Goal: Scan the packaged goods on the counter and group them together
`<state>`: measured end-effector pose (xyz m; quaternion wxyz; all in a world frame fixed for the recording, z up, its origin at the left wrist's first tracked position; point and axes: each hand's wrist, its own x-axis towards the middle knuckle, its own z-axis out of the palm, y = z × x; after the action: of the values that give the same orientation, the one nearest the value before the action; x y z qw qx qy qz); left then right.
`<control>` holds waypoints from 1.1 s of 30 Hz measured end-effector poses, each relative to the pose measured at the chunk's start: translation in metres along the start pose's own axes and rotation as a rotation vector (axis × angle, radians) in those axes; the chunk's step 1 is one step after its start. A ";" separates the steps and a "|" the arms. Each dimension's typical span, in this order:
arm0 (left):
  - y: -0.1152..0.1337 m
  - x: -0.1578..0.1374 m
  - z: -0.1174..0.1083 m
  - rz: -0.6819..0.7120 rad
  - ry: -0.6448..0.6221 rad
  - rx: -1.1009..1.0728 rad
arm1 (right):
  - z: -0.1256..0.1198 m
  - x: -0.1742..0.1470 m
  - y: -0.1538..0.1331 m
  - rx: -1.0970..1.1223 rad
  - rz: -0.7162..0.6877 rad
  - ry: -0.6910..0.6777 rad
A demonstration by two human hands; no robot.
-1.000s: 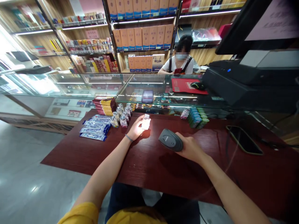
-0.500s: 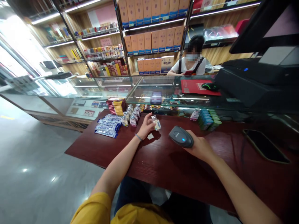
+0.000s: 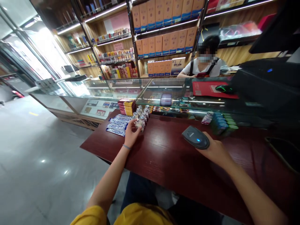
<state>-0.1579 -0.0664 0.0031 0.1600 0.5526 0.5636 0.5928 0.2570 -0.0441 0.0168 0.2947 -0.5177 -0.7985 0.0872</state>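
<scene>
My left hand (image 3: 131,135) has its thumb and fingers around a small bottle (image 3: 140,125) with pale contents, at the near edge of a cluster of similar silver-capped bottles (image 3: 147,110) on the dark red table. Whether that bottle rests on the table is hard to make out. In my right hand (image 3: 214,149) is a dark grey barcode scanner (image 3: 196,137) with a lit blue light, held over the table and pointing left. Blue-and-white packets (image 3: 116,125) lie just left of my left hand, and a stack of red-and-yellow packs (image 3: 126,107) stands behind them.
One bottle (image 3: 207,118) stands apart, beside blue and green cylinders (image 3: 223,122). A glass display counter (image 3: 180,84) borders the table's far side, with a person (image 3: 206,64) behind it. A dark monitor unit (image 3: 260,87) and a phone (image 3: 284,153) are on the right.
My left hand has carried the small bottle leftward from the middle of the table to the bottle cluster. My right hand still holds the scanner. The view has turned slightly left.
</scene>
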 end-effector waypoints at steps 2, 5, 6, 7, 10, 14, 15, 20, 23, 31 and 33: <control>-0.009 0.002 -0.014 0.010 0.115 0.098 | -0.001 0.000 0.000 0.027 0.013 -0.052; -0.019 0.006 -0.025 -0.018 0.188 0.216 | -0.002 0.001 -0.001 0.034 0.036 -0.075; -0.022 0.007 -0.026 -0.036 0.191 0.244 | -0.001 0.001 0.000 0.030 0.039 -0.078; -0.024 0.007 -0.027 -0.052 0.185 0.267 | 0.000 0.000 0.002 0.025 0.041 -0.080; -0.030 0.007 -0.027 -0.062 0.146 0.312 | 0.007 -0.002 0.011 0.014 0.040 -0.062; -0.034 0.007 -0.024 -0.026 0.110 0.369 | 0.016 -0.006 0.023 0.015 0.021 -0.044; -0.034 0.007 -0.023 -0.016 0.109 0.383 | 0.017 -0.006 0.024 0.012 0.019 -0.045; -0.033 0.007 -0.020 0.027 0.109 0.447 | 0.012 -0.005 0.017 -0.015 0.032 -0.072; -0.035 0.006 -0.019 0.021 0.102 0.467 | 0.008 -0.003 0.010 -0.037 0.050 -0.081; -0.036 0.004 -0.018 0.110 0.143 0.481 | 0.004 -0.001 0.007 0.004 0.043 -0.065; -0.030 0.004 -0.019 0.165 0.165 0.524 | 0.002 0.000 0.006 0.030 0.043 -0.058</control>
<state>-0.1885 -0.0631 -0.0160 -0.0834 0.5689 0.6620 0.4808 0.2606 -0.0411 0.0124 0.2773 -0.5275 -0.7940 0.1205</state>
